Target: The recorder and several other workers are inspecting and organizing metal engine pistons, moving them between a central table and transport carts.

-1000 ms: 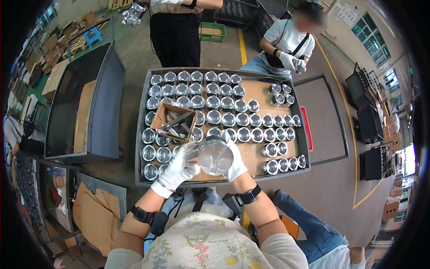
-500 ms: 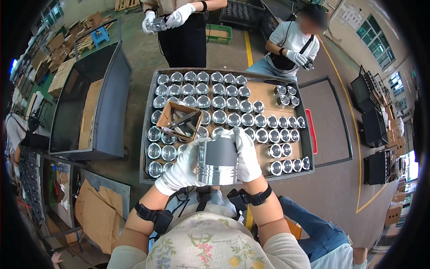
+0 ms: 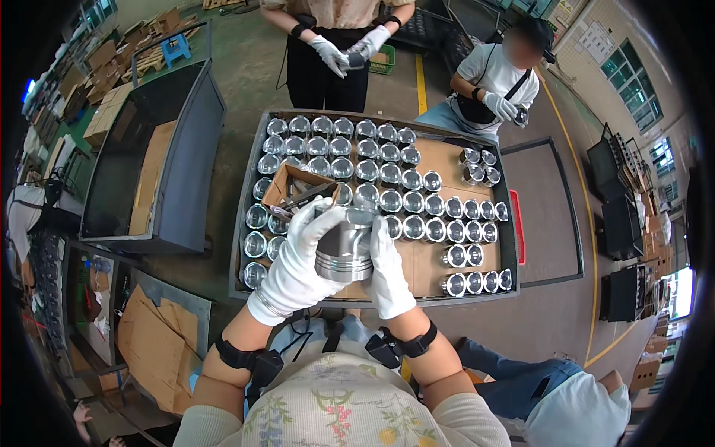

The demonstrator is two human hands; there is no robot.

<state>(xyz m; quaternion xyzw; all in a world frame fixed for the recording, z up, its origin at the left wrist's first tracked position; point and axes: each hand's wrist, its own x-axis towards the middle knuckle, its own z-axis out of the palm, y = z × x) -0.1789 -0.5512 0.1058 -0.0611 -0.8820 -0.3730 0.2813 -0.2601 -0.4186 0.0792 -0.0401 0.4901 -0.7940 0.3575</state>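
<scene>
A metal piston (image 3: 345,253) stands upright between my white-gloved hands, above the near side of the large tray (image 3: 436,281). Its grooved ring bands face down, and a grey side with a lighter recessed part shows above them. My left hand (image 3: 296,249) curls round its left side, fingers over the upper edge. On the right side, my right hand (image 3: 387,272) presses with its fingers nearly straight. Beyond my hands, rows of shiny pistons (image 3: 366,170) fill much of the tray. A small cardboard box (image 3: 281,190) of dark metal pieces rests on the pistons near my left hand.
Across the tray a person (image 3: 328,74) stands holding a metal part in gloved hands. Another person (image 3: 491,97) sits at the far right with a small part. A grey metal cart (image 3: 179,171) stands left; a red crate (image 3: 517,227) edges the tray's right side.
The piston has turned in my hands, so a lighter recessed side replaces the dark smooth one. Both hands have shifted slightly left with it. The person across has lowered their hands.
</scene>
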